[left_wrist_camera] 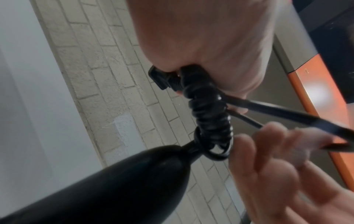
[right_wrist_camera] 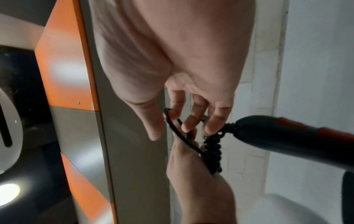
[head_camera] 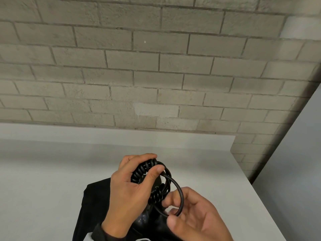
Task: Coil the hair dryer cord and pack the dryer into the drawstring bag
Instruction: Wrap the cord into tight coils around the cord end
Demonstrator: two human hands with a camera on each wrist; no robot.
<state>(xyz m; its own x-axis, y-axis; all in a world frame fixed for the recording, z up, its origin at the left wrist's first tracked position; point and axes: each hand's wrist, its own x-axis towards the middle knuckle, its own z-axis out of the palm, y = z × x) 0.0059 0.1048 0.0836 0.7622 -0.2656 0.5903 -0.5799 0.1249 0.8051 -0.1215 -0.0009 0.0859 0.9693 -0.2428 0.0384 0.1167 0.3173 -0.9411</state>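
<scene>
My left hand (head_camera: 126, 188) grips the bunched spiral part of the black cord (head_camera: 141, 172) above the table; the left wrist view shows that spiral cord (left_wrist_camera: 208, 112) and the plug (left_wrist_camera: 159, 78) under my palm. My right hand (head_camera: 196, 216) holds a loop of the straight cord (head_camera: 179, 193), fingers hooked through it; in the right wrist view the loop (right_wrist_camera: 177, 133) lies across those fingers (right_wrist_camera: 191, 121). The black hair dryer (head_camera: 147, 221) sits low between my hands, its handle (right_wrist_camera: 277, 136) carrying red switches. Under it lies the black drawstring bag (head_camera: 93, 197).
The white table (head_camera: 52, 171) stands against a grey brick wall (head_camera: 156, 66), its right edge running diagonally beside a grey floor (head_camera: 295, 171). An orange and grey cabinet (right_wrist_camera: 65, 68) shows in the wrist views.
</scene>
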